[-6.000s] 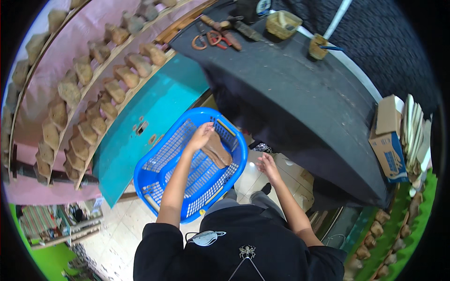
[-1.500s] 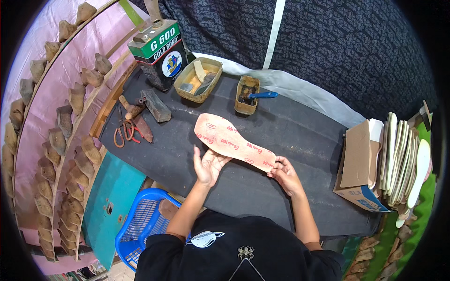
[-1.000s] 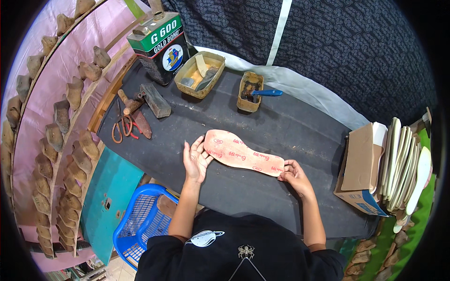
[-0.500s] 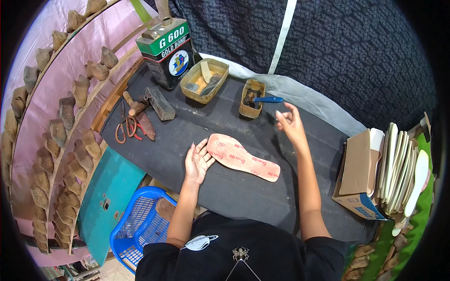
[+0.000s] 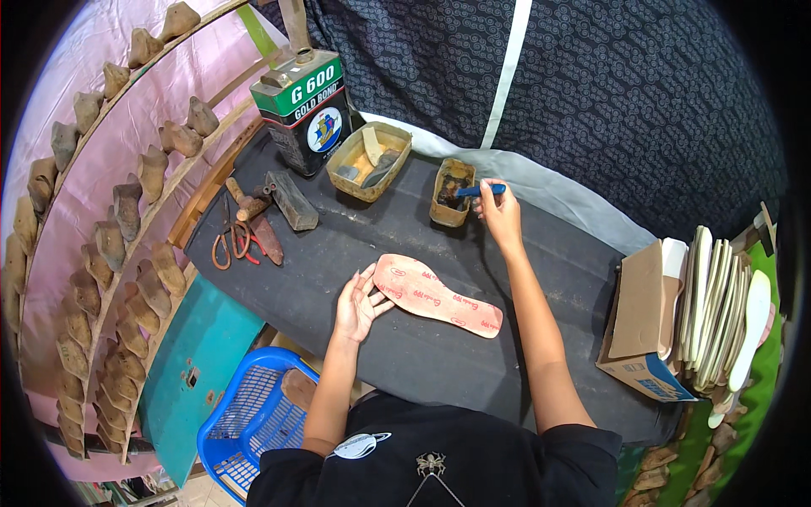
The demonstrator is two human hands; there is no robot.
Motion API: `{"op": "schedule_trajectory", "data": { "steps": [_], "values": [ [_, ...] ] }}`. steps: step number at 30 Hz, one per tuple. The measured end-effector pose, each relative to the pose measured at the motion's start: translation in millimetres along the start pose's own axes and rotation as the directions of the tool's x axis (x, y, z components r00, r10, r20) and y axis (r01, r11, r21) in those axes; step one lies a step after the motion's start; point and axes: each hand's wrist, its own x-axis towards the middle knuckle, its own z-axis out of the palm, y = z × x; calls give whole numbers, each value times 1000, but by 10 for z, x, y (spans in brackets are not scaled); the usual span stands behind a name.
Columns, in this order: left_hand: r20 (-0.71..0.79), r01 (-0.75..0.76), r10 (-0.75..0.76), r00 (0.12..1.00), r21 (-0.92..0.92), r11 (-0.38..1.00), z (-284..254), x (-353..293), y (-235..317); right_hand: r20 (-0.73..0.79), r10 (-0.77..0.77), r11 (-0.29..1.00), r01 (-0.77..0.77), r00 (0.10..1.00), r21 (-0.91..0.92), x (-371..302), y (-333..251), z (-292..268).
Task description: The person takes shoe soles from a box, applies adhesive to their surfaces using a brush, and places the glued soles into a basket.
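The scene is viewed from the wearer's head through a wide fisheye lens, directed steeply downward and forward. The black shirt [image 5: 515, 452] is shown nearest, at the lower edge; the hands [image 5: 355, 313] and desk [image 5: 427, 363] are framed centrally, the patterned cloth [image 5: 621, 118] beyond.

My left hand [image 5: 358, 313]: palm up, touching the wide end of the pink sole [image 5: 438, 297];
My right hand [image 5: 499, 215]: I pinch the blue handle [image 5: 473, 192] leaning in a small tub [image 5: 449, 217];
Dark table [image 5: 414, 228]: scissors [image 5: 231, 229] lie left, a carton [image 5: 640, 306] stands right;
Blue basket [image 5: 218, 444]: near the table, at my left;
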Motion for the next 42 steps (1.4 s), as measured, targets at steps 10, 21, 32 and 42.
{"op": "schedule_trajectory", "data": {
  "steps": [10, 21, 32, 42],
  "values": [
    [-15, 7, -7, 1000, 6, 1000, -23, 13, -21, -5, -260, 958, 257, 966, -125, -114, -144, -41],
    [-41, 19, -17, 999, 55, 998, -46, 28, -46, 66, -192, 968, 200, 979, -150, -101, -202, -104],
    [-35, 15, -11, 999, 100, 995, -35, -1, -58, -55, -184, 982, 186, 981, 29, -96, -111, -131],
    [-21, 88, -86, 996, 73, 994, -27, 19, -33, -121, 208, 767, -85, 971, 636, -160, -37, -326]
  ]
}}
